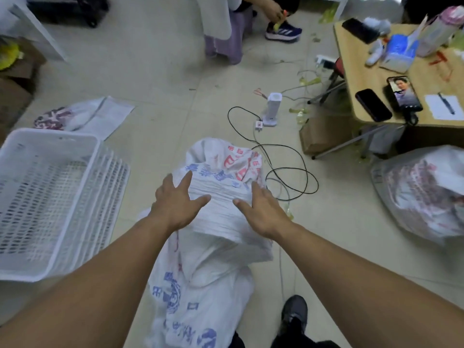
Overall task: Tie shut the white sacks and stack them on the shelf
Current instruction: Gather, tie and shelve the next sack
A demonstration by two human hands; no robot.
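Head view: a white sack [200,285] lay on the floor [163,96] right in front of the person, w/ its long side running away from them. Its mouth end was the far end, past the hands. A white stack [221,197] stuck out of that open end. The left hand [175,202] and right hand [261,212] were both open, fingers spread, flat on the stack, one on each side. Neither hand gripped anything. Both looked abt equally near the mouth. The sack wasn't tied yet. I think the loose cloth just past the fingers needs gathering next. A white basket [50,197] sat left, another sack [421,192] right, near the desk [364,71]. No shelf in sight.
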